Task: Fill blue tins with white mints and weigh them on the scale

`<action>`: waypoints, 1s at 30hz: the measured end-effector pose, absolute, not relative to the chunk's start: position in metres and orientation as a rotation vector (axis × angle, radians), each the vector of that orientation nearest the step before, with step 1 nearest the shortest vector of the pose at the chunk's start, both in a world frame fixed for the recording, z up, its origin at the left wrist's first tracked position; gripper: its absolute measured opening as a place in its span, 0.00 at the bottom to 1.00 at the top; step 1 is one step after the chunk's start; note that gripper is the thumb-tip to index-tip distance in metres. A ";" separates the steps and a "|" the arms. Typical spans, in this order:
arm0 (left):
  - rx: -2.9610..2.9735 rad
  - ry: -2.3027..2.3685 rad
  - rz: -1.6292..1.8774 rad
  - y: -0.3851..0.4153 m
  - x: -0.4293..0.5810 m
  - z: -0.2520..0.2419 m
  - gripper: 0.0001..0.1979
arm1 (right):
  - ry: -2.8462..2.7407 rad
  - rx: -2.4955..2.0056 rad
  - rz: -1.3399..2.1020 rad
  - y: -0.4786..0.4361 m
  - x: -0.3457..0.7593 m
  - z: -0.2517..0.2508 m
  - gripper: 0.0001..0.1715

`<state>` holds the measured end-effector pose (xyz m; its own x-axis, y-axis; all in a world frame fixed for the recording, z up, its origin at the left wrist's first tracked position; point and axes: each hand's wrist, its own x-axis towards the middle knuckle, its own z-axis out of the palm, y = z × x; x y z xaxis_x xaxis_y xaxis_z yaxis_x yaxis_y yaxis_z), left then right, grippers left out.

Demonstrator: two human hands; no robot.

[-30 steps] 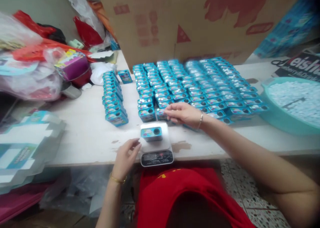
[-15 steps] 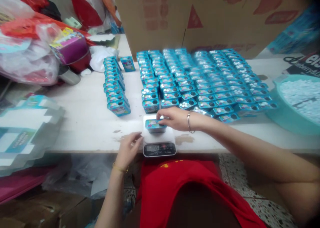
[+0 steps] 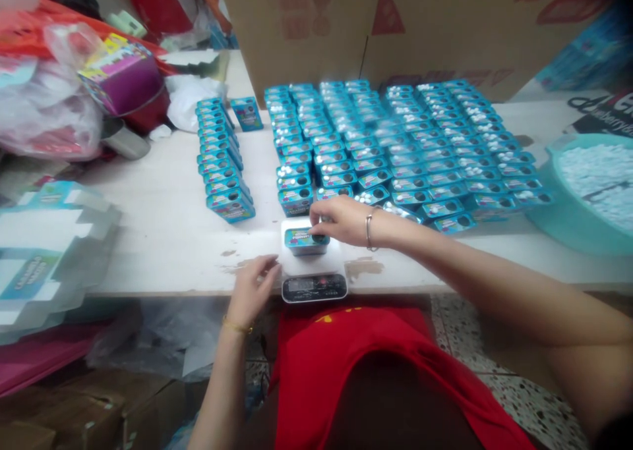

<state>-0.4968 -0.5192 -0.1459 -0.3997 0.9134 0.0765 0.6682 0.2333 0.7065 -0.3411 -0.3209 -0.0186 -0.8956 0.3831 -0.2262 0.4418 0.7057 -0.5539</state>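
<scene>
A small blue printed box (image 3: 301, 238) lies on the white platform of a digital kitchen scale (image 3: 310, 265), its dark round opening at the right. Over that opening is my right hand (image 3: 343, 221), thumb and fingers drawn together in a pinch; whatever they hold is hidden or too small to make out. My left hand (image 3: 254, 285) rests at the table's front edge, just left of the scale, its fingers stretched out and the thumb apart, holding nothing. The scale's display is too blurred to read.
Many blue boxes (image 3: 297, 203) stand in rows behind the scale, several topped with white pieces. Another column of boxes (image 3: 230, 203) is to the left. A turquoise basin (image 3: 564, 223) of pale pieces sits right. Flattened cartons (image 3: 49, 226) lie left; a large cardboard box (image 3: 420, 35) stands behind.
The whole view has shifted slightly, so things sit a little higher. My right hand stays at the box on the scale, and my left hand remains beside the scale.
</scene>
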 end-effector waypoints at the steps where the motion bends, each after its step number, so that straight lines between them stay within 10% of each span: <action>1: 1.469 2.150 0.959 -0.519 -0.496 -0.146 0.14 | 2.827 0.683 -0.965 -0.321 -0.340 -0.019 0.06; 30: 1.486 2.203 0.857 -0.522 -0.499 -0.149 0.16 | 2.826 0.685 -0.884 -0.322 -0.352 -0.020 0.16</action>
